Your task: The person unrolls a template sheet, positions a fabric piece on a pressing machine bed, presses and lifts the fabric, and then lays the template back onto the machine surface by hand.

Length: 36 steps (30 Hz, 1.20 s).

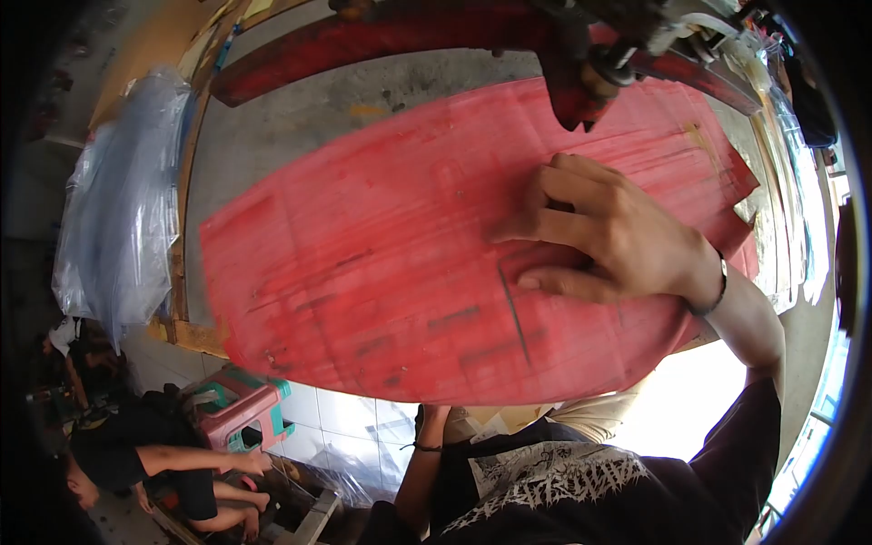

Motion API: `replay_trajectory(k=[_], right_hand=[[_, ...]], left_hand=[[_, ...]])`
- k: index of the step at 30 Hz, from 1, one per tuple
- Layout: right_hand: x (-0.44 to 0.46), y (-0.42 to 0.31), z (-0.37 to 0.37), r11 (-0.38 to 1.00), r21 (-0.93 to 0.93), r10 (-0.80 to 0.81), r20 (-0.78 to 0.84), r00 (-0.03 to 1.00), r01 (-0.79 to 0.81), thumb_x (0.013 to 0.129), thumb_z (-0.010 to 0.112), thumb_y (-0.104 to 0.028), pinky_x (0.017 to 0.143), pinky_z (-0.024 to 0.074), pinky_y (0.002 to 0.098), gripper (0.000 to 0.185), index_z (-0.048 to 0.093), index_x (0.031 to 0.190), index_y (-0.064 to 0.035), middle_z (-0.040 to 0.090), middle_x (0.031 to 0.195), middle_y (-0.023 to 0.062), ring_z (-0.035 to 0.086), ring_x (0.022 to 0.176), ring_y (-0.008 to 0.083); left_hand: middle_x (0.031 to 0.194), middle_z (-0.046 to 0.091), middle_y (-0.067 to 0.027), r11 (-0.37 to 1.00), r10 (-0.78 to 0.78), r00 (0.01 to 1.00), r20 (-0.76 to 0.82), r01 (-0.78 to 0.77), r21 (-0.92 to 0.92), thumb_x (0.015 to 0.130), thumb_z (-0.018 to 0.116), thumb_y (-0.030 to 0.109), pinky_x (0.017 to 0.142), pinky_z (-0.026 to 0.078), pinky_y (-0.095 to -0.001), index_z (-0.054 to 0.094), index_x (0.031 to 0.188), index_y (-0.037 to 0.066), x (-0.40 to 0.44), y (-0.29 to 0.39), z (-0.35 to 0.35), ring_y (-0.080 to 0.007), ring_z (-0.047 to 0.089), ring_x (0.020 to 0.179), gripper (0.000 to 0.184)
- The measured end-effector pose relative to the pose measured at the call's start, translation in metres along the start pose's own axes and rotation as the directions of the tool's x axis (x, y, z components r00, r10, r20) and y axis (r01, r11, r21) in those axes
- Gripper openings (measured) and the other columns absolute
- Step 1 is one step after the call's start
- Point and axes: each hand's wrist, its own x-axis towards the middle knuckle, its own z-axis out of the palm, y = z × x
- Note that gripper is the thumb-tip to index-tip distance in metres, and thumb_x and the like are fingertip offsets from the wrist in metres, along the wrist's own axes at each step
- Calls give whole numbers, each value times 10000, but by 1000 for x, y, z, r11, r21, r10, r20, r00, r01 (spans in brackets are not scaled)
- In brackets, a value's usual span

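Note:
A large red sheet or board [363, 300] with rounded sides and a worn, dark-streaked surface fills the middle of the view. My right hand [609, 232] is over its right half, palm down, fingers apart and bent, thumb toward my body. The fingertips seem to rest on the red surface, slightly blurred, with nothing held. A thin dark line runs across the surface below the thumb. My left forearm [423, 454] reaches up to the near edge of the red piece. Beneath that edge, the left hand's fingers are hidden, so its grip does not show.
A red machine arm [391, 45] with a pointed metal head [581, 91] hangs over the far side. Grey tabletop [245, 145] shows behind. Clear plastic sheeting [123, 204] hangs at left. Below are pink and green stools [241, 413] and a seated person [154, 454].

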Motion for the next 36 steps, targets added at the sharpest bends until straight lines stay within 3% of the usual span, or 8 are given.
replay_trajectory(k=[5, 6, 11, 19, 20, 27, 31, 36], right_hand=[[-1, -2, -2, 998, 8, -59, -7, 998, 59, 823, 732, -211, 805, 490, 408, 252, 673, 1018, -62, 566, 945, 108, 577, 898, 299], [-2, -2, 0, 998, 12, -54, -24, 998, 54, 826, 732, -213, 809, 490, 410, 248, 667, 1009, -58, 569, 948, 109, 578, 909, 304], [-9, -37, -44, 962, 236, 126, 55, 990, -136, 851, 726, -139, 796, 492, 364, 159, 634, 912, -24, 655, 934, 90, 636, 895, 263], [-84, -150, -44, 941, 247, -194, -169, 966, 232, 800, 765, -117, 670, 471, 295, 52, 733, 839, -107, 732, 807, -27, 661, 710, 125], [-93, -155, -34, 957, 221, -154, -167, 974, 190, 792, 764, -111, 672, 479, 305, 64, 735, 849, -102, 727, 805, -19, 659, 717, 143], [-111, -137, 7, 993, -86, 47, -389, 920, -87, 772, 719, -46, 721, 514, 377, 130, 737, 901, -47, 702, 834, 47, 633, 806, 241], [-78, -118, 14, 968, -147, 152, -311, 938, -206, 865, 674, -193, 843, 503, 421, 235, 710, 1041, -41, 693, 1050, 98, 624, 984, 299], [-42, -111, 62, 824, -491, 228, -172, 958, -284, 863, 624, -556, 1116, 260, 572, 762, 444, 1420, -68, 393, 1472, 217, 349, 1363, 423]], left_hand=[[1184, 595, -123, 876, -157, 987, -38, 121, -467, 999, 540, 304, 915, 463, -347, 544, 1228, -38, 32, 63, -9, -224, 572, 1078, 411], [935, 645, -49, 801, -280, 960, -32, 215, -559, 940, 607, 242, 795, 449, -331, 628, 1095, -55, 35, 59, -4, -148, 553, 871, 335], [1043, 649, -71, 753, -333, 942, 42, 292, -589, 955, 579, 245, 846, 464, -320, 596, 1168, -54, 32, 68, -15, -172, 597, 933, 367], [1156, 645, -95, 533, -232, 939, 253, 340, -775, 956, 549, 203, 877, 506, -323, 550, 1257, -28, 4, 101, -73, -198, 642, 1006, 379], [1085, 658, -82, 555, -226, 946, 233, 322, -767, 944, 536, 195, 764, 538, -311, 577, 1224, -26, 0, 102, -79, -178, 662, 920, 359], [1119, 654, -115, 615, -225, 966, 126, 241, -750, 948, 535, 206, 818, 543, -323, 556, 1249, -34, -35, 124, -135, -214, 669, 970, 385], [1201, 634, -149, 599, -206, 963, 174, 265, -756, 955, 531, 219, 872, 538, -351, 524, 1292, -48, -50, 117, -149, -249, 662, 1030, 430], [1215, 627, -149, 544, -301, 936, 184, 327, -772, 947, 542, 233, 886, 530, -349, 501, 1314, -60, -66, 84, -153, -256, 652, 1055, 472]])
